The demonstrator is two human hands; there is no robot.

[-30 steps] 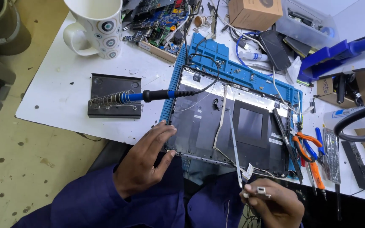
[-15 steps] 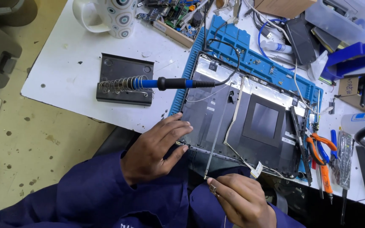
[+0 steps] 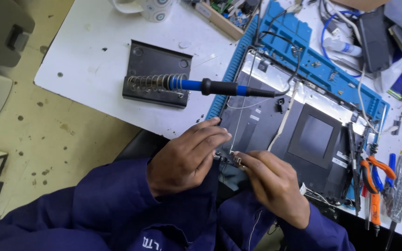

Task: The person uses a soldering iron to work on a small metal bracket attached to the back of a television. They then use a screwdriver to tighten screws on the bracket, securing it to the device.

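Landmark: dark panel back [image 3: 275,125], lying flat on the blue work mat [image 3: 303,51] on the white tabletop [image 3: 89,56].
Left hand [image 3: 187,155]: at the panel's near edge, fingers curled and nearly closed, fingertips pressing on the edge; whether they pinch anything cannot be told.
Right hand [image 3: 275,186]: just beside the left, at the same edge, thumb and forefinger pinched on a small metal clip or connector [image 3: 237,161]; the part is too small to identify.
Thin wire [image 3: 238,111]: runs from that pinch point up across the panel toward its far edge.
Flat ribbon cable [image 3: 282,123]: lies diagonally on the panel, right of the wire.
Soldering iron [image 3: 210,86]: in its coil stand [image 3: 157,74], left of the panel; handle reaches over the panel's left edge.
Pliers [image 3: 373,186]: orange-handled, off the panel's right edge.
Risk 1: a hard pull could snap the thin wire or tear it from its far end.
Risk 2: the panel overhangs toward the lap; pressure at its near edge may tip it.
Risk 3: a sleeve nudging the iron's handle could unseat it.
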